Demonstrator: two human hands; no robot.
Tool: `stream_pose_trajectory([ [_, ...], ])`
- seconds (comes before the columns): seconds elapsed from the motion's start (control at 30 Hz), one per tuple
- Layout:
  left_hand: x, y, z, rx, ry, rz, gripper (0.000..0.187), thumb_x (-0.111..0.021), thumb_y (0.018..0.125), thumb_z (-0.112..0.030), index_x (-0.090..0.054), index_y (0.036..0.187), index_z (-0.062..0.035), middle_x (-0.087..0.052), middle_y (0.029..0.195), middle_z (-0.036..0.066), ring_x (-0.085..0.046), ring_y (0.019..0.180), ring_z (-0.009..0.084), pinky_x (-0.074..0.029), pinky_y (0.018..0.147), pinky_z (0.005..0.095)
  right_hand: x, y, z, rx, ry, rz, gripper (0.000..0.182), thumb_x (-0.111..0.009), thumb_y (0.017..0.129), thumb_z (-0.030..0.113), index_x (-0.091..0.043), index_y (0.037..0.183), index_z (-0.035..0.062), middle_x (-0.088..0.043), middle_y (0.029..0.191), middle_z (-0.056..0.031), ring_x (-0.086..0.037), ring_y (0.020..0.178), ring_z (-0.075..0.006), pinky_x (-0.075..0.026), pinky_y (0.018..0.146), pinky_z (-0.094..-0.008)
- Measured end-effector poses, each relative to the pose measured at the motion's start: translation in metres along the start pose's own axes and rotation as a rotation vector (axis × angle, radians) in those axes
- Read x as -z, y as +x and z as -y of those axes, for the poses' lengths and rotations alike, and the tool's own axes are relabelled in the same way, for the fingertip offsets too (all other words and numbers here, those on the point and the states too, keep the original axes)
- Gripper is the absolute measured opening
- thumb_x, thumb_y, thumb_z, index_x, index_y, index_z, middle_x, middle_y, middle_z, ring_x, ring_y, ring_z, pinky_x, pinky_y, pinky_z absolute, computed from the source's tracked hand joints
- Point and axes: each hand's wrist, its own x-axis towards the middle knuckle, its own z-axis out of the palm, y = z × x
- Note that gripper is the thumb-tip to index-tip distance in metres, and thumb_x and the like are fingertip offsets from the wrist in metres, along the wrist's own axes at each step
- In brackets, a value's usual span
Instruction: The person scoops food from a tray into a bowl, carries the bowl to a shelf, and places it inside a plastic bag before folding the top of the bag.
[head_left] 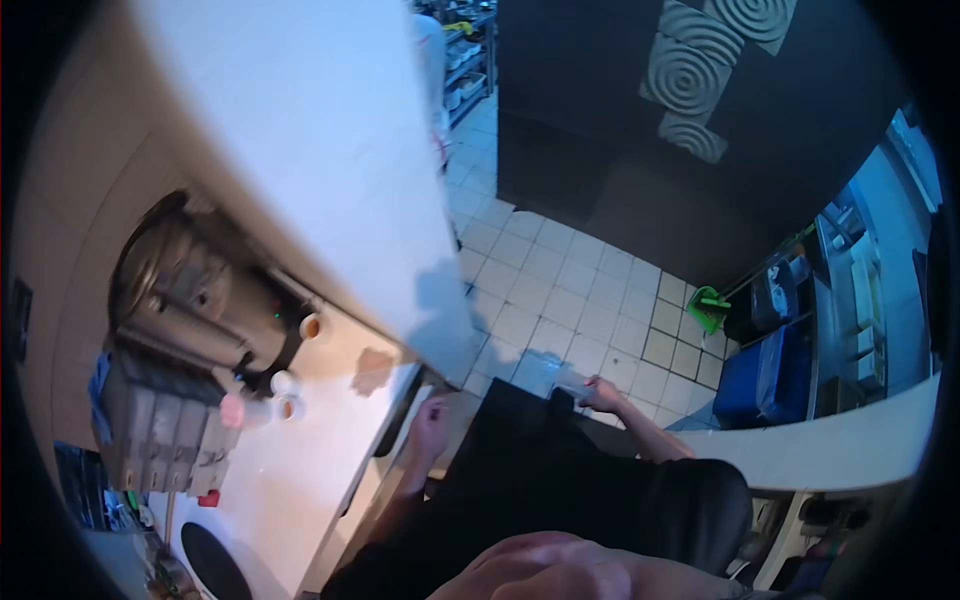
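My right hand (603, 396) is closed on a clear see-through container (572, 386), held out in front of my dark apron (530, 450) above the tiled floor. Its exact kind does not show. At my other side, my left hand (431, 424) hangs with its fingers curled in, and nothing shows in them. It is beside the end of the white counter (320, 460), close to the counter's front edge.
On the counter stand a metal urn (215, 310), several small cups such as this one (289, 407), and a grey dispenser box (165, 430). A dark partition (590, 130) rises ahead past the tiled floor (530, 270). To the right are a blue bin (750, 380) and a green dustpan (709, 309).
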Motion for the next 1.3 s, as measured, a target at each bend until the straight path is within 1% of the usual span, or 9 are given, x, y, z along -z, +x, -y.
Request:
stream_pose_trajectory([
  [0.07, -0.101, 0.037, -0.048, 0.063, -0.192, 0.233, 0.045, -0.071, 0.086, -0.023, -0.053, 0.122, -0.0011, -0.065, 0.103, 0.014, -0.066, 0.093, 0.0282, -0.052, 0.086, 0.0355, 0.041, 0.022, 0.009, 0.180, 0.268, 0.172, 0.050, -0.080, 0.073, 0.015, -0.053, 0.115, 0.0101, -0.058, 0.077, -0.0003, -0.056, 0.063, -0.0126, -0.048, 0.059, -0.0297],
  [0.13, -0.176, 0.086, -0.064, -0.362, 0.185, 0.260, 0.058, -0.074, 0.085, -0.031, -0.047, 0.128, -0.0025, -0.064, 0.109, 0.013, -0.065, 0.097, 0.0297, -0.049, 0.095, 0.0357, 0.089, 0.033, 0.045, 0.040, 0.661, 0.407, 0.044, -0.076, 0.080, 0.008, -0.054, 0.118, 0.0102, -0.060, 0.085, 0.0005, -0.057, 0.071, -0.0107, -0.048, 0.061, -0.0284],
  [0.27, -0.271, 0.186, -0.094, -0.362, 0.076, 0.315, 0.051, -0.074, 0.085, -0.033, -0.054, 0.121, -0.0025, -0.066, 0.103, 0.009, -0.064, 0.096, 0.0215, -0.047, 0.093, 0.0335, 0.166, 0.069, 0.081, 0.236, 0.957, 0.435, 0.047, -0.072, 0.085, 0.011, -0.052, 0.127, 0.0053, -0.063, 0.104, -0.0034, -0.061, 0.093, -0.0108, -0.049, 0.077, -0.0247],
  [0.3, -0.279, 0.219, -0.100, -0.127, -0.038, 0.676, 0.044, -0.074, 0.085, -0.030, -0.057, 0.115, -0.0021, -0.065, 0.097, 0.006, -0.062, 0.092, 0.0169, -0.047, 0.088, 0.0310, 0.189, 0.080, 0.082, 0.246, 0.933, 0.446, 0.047, -0.072, 0.085, 0.011, -0.052, 0.127, 0.0053, -0.063, 0.104, -0.0034, -0.061, 0.093, -0.0108, -0.049, 0.077, -0.0247],
  [0.33, -0.287, 0.246, -0.106, 0.120, -0.159, 1.034, 0.037, -0.074, 0.085, -0.027, -0.060, 0.109, -0.0018, -0.065, 0.091, 0.003, -0.060, 0.088, 0.0122, -0.047, 0.083, 0.0284, 0.210, 0.093, 0.085, 0.222, 1.044, 0.409, 0.047, -0.071, 0.086, 0.010, -0.051, 0.129, 0.0054, -0.063, 0.108, -0.0040, -0.060, 0.097, -0.0114, -0.049, 0.080, -0.0255],
  [0.7, -0.404, 0.488, -0.102, 0.198, -0.251, 1.190, 0.029, -0.078, 0.078, -0.014, -0.054, 0.093, -0.0062, -0.055, 0.082, -0.003, -0.051, 0.077, 0.0080, -0.043, 0.065, 0.0259, 0.316, 0.315, 0.060, -0.095, 1.287, -0.121, 0.045, -0.063, 0.089, 0.006, -0.049, 0.132, 0.0046, -0.059, 0.121, -0.0098, -0.060, 0.106, -0.0231, -0.048, 0.090, -0.0354],
  [0.83, -0.375, 0.605, -0.146, 0.194, -0.170, 1.080, 0.043, -0.080, 0.076, -0.011, -0.052, 0.109, -0.0061, -0.058, 0.092, 0.003, -0.052, 0.091, 0.0118, -0.045, 0.074, 0.0287, 0.358, 0.415, 0.064, -0.343, 1.352, -0.165, 0.040, -0.070, 0.085, 0.009, -0.054, 0.121, 0.0021, -0.063, 0.105, -0.0097, -0.062, 0.092, -0.0208, -0.052, 0.077, -0.0324],
  [1.03, -0.368, 0.798, -0.120, 0.204, -0.282, 1.076, 0.070, -0.084, 0.070, -0.013, -0.041, 0.125, -0.0070, -0.057, 0.095, 0.008, -0.059, 0.077, 0.0167, -0.049, 0.060, 0.0314, 0.420, 0.524, 0.145, -0.506, 1.298, 0.423, 0.021, -0.070, 0.088, 0.025, -0.062, 0.098, 0.0081, -0.062, 0.084, -0.0029, -0.056, 0.071, -0.0148, -0.047, 0.062, -0.0283],
  [1.3, -0.316, 1.001, -0.094, 0.711, 0.211, 1.204, 0.049, -0.078, 0.078, -0.041, -0.063, 0.109, -0.0056, -0.052, 0.063, 0.002, -0.055, 0.056, 0.0159, -0.046, 0.049, 0.0297, 0.474, 0.694, 0.309, 0.148, 0.997, 0.154, 0.010, -0.064, 0.092, 0.010, -0.067, 0.099, 0.0033, -0.067, 0.087, -0.0006, -0.059, 0.077, -0.0096, -0.048, 0.073, -0.0256],
])
